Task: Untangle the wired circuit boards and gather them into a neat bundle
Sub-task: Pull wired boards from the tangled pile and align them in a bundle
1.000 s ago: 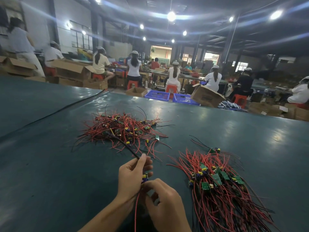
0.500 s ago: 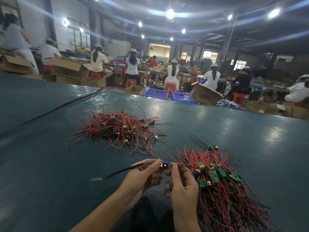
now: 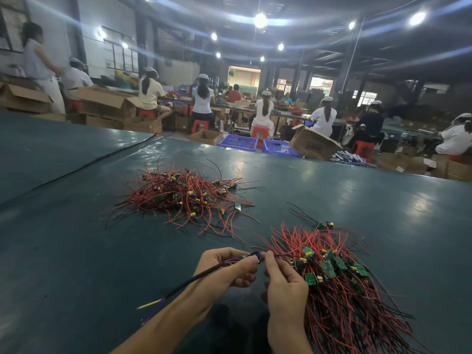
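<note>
Glossy, smooth dark-green table cover point(image 3: 76, 251); plastic-sheathed wires on tangled pile point(image 3: 184, 198).

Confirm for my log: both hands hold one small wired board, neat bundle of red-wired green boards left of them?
No: the head view shows the neat bundle of red-wired green boards right of them. The left hand and right hand hold one small wired board.

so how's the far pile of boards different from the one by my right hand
The far pile is a tangle, wires pointing every way; the near pile has wires lying roughly parallel. The far pile's boards are scattered; the near pile's cluster in one band. Both hold green boards on red and black wires.
</note>
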The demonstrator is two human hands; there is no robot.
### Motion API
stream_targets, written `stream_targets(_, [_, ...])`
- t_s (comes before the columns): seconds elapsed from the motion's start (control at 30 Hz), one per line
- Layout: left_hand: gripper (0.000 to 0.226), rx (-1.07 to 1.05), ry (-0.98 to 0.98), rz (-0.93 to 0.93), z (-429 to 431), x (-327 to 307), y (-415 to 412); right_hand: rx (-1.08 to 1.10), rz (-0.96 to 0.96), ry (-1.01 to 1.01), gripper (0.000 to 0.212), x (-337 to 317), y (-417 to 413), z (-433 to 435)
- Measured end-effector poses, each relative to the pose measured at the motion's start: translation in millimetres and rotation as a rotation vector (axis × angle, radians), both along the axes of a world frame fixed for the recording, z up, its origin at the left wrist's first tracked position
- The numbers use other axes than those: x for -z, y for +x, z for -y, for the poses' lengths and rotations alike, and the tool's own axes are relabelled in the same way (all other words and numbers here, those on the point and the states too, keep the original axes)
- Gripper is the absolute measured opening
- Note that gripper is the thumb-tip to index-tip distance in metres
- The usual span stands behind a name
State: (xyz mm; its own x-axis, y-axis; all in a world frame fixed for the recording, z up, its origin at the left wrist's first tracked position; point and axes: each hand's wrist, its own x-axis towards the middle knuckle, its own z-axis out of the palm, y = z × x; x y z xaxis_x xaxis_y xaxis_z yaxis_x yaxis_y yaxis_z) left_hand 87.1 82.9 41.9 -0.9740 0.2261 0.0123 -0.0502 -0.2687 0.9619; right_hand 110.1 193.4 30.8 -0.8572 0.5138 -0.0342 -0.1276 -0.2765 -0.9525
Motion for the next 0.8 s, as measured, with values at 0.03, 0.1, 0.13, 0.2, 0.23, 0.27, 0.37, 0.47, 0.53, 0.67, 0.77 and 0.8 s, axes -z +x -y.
stream_targets(0.03, [0.021,0.004,-0.021,-0.024,-0.3,0.5,0.2,0.014,0.02,-0.058,0.02,-0.8,-1.9,-2.8])
stream_targets(0.1, [0.018,0.001,-0.04,-0.059,0.2,0.1,0.6,0.074,0.044,-0.154,0.017,-3.5,-6.5,-10.9])
stream_targets(0.13, [0.02,0.0,-0.041,-0.066,1.1,-1.2,0.4,0.113,0.046,-0.192,0.016,-5.2,-8.2,-16.8])
stream_targets(0.2, [0.027,0.005,-0.042,-0.074,4.8,-4.4,-0.9,0.18,0.029,-0.243,0.016,-8.0,-9.8,-30.6])
stream_targets(0.23, [0.027,0.01,-0.048,-0.079,7.4,-6.4,-1.8,0.204,0.006,-0.265,0.015,-9.6,-9.7,-37.1])
stream_targets(0.27, [0.027,0.016,-0.056,-0.085,10.0,-7.6,-3.0,0.223,-0.02,-0.287,0.015,-11.1,-9.7,-42.3])
stream_targets(0.37, [0.021,0.035,-0.056,-0.087,13.3,-6.7,-5.4,0.272,-0.056,-0.3,0.014,-14.0,-8.3,-46.9])
stream_targets(0.47, [0.025,0.02,0.023,-0.044,11.9,-3.6,-6.7,0.273,-0.034,-0.262,0.017,-12.6,-6.4,-37.6])
stream_targets(0.53, [0.031,-0.012,0.061,-0.02,11.2,-2.5,-7.4,0.202,-0.009,-0.194,0.023,-8.5,-4.1,-25.7])
stream_targets(0.67, [0.036,-0.009,0.044,-0.035,11.2,-1.0,-6.5,-0.034,-0.011,0.055,0.025,-0.3,-0.4,8.0])
stream_targets(0.77, [0.033,0.01,-0.026,-0.062,11.5,-0.3,-6.7,-0.027,-0.004,0.076,0.024,0.2,-1.9,11.3])
stream_targets(0.8, [0.03,0.016,-0.036,-0.066,11.3,-1.0,-6.8,0.008,0.009,0.046,0.025,-0.9,-3.6,7.0])
